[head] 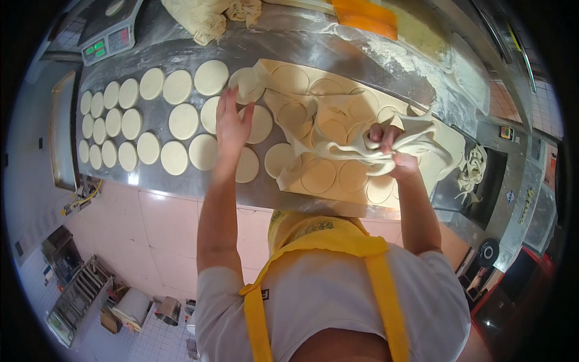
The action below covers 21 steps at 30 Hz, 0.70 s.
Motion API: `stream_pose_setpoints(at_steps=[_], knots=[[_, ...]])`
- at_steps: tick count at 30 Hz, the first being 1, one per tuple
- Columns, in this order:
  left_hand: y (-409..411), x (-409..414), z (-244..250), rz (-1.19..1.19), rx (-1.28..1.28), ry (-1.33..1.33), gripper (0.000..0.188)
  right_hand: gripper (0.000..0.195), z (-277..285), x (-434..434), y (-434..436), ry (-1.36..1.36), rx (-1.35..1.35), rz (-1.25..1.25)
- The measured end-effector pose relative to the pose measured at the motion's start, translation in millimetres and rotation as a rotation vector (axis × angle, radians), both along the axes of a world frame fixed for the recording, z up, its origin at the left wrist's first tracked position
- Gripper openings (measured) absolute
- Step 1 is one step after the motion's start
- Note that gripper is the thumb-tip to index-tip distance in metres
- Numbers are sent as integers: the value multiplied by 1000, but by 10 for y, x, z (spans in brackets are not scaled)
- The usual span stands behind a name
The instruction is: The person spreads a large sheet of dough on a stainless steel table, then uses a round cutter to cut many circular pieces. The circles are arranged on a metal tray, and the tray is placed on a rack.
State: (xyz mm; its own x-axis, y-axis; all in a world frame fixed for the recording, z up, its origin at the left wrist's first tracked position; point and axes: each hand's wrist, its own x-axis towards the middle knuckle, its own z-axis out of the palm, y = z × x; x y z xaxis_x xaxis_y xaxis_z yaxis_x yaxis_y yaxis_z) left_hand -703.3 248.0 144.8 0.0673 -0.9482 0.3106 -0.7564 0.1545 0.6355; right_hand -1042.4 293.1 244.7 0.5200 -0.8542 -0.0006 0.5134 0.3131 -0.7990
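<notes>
My right hand (391, 147) is closed around a bunched strip of dough trimmings (423, 133), which lifts off in a stretched web with round holes. Beneath it lies the rolled dough sheet (441, 165), cut into circles, with several dough rounds (318, 175) still sitting inside their outlines. My left hand (233, 124) is spread over the separate dough rounds, its fingers apart near one round (256, 124) and partly covering another (209, 115). Whether its fingertips press on the dough cannot be made out. Further left, several loose dough rounds (183, 121) lie in rough rows on the steel table (154, 113).
A digital scale (108, 43) stands at the back left, near a large dough mass (199, 20). An orange scraper (365, 19) lies at the back by scattered flour (384, 56). Dough scraps (472, 169) rest in the machine at right. A metal-edged tray (63, 131) is beyond the table's left end.
</notes>
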Motion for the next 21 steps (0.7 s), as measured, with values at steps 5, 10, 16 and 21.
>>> stream_pose_setpoints(at_steps=[5, 10, 16, 21], knots=[[-1046, -315, -167, -51, 355, -370, 41, 38, -64, 176, 59, 457, -47, -104], [-452, -664, 546, -410, 181, 186, 24, 46, -137, 228, 349, 704, 289, -326], [1213, -1168, 722, -732, 204, 405, 42, 61, -664, 235, 640, 957, -427, 90], [1556, -1054, 572, -503, 205, 313, 65, 72, -676, -226, 939, 424, 690, -56]])
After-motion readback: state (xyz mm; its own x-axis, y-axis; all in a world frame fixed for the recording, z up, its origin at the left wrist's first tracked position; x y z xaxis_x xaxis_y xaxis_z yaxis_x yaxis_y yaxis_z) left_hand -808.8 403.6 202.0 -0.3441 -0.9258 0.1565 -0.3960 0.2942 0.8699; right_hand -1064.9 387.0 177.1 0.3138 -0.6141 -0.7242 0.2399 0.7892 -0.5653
